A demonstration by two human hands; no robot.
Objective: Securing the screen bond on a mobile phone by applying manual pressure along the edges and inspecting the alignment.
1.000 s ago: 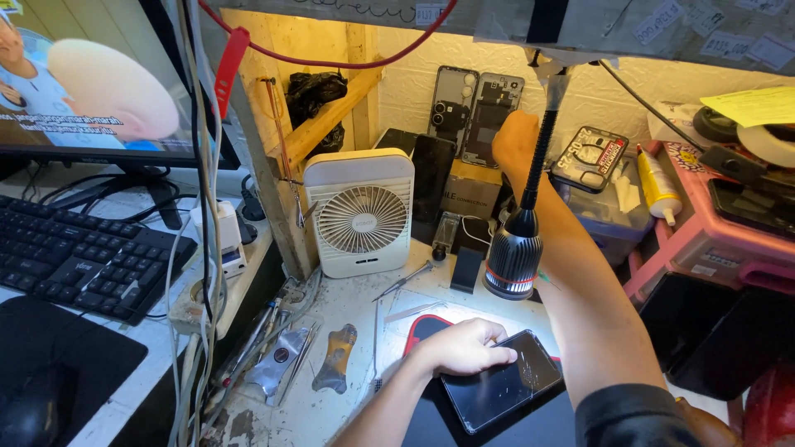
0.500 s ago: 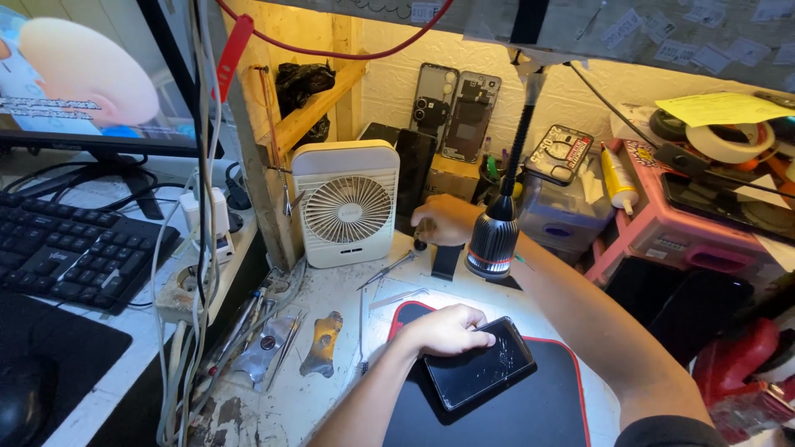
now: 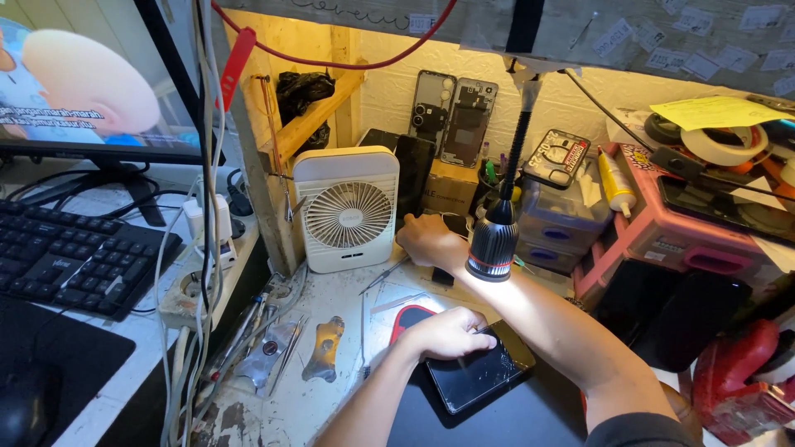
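Note:
My left hand (image 3: 451, 331) lies over the upper left corner of a dark phone (image 3: 484, 379) with a scratched, dusty screen and holds it down on a black work mat (image 3: 505, 422) with a red edge. My right arm reaches across under the lamp head (image 3: 494, 248). My right hand (image 3: 426, 238) is at the back of the bench, beside the white desk fan (image 3: 348, 211) and in front of a brown box (image 3: 451, 190). Its fingers curl downward near a dark object; whether they grip anything is hidden.
Tweezers, a scraper (image 3: 323, 348) and other small tools lie left of the mat. Phone back covers (image 3: 451, 116) lean on the rear wall. Plastic drawers (image 3: 555, 228), a pink bin (image 3: 662, 232), tape rolls (image 3: 729, 145), a keyboard (image 3: 58, 257) and a monitor (image 3: 74, 83) surround the bench.
My right hand has come down from the lamp's neck to the bench top behind the lamp head. My left hand has stayed on the phone.

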